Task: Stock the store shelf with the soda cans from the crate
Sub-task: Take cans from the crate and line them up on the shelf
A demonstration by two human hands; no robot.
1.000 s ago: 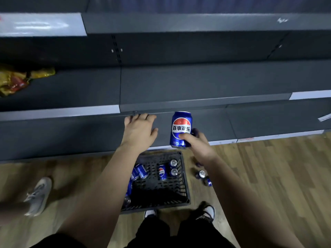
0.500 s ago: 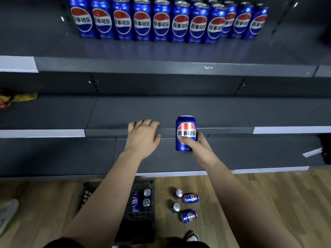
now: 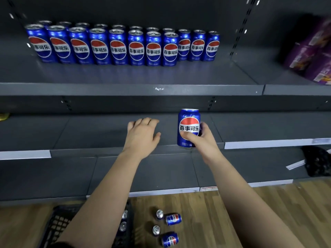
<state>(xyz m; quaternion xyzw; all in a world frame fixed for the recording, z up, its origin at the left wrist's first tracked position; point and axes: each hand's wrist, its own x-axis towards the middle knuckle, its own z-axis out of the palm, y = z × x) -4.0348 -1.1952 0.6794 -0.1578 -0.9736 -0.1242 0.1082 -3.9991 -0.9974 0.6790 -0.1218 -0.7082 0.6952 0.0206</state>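
Dark grey store shelves fill the view. The upper shelf (image 3: 125, 76) carries a row of blue soda cans (image 3: 118, 47), two deep on the left and single at the right end, upright with labels forward; blurred purple packs (image 3: 311, 51) sit at its far right. The middle shelf (image 3: 80, 133) runs below, at hand level. On the wooden floor (image 3: 259, 212) a black crate (image 3: 57, 222) sits under your left forearm with two can tops showing, and four loose cans (image 3: 172, 219) are just beside it. Your left hand (image 3: 141, 135) is flat, palm down, fingers relaxed over the middle shelf, holding nothing; whether it touches is unclear. Your right hand (image 3: 206, 140) grips one can (image 3: 188, 126) upright, thumb across the label, base near the middle shelf's front edge. This looks like the carrying step: the can is out of the crate, not yet shelved. Next, it likely needs raising over the upper shelf's lip and setting at the front row's open right end, without knocking neighbours
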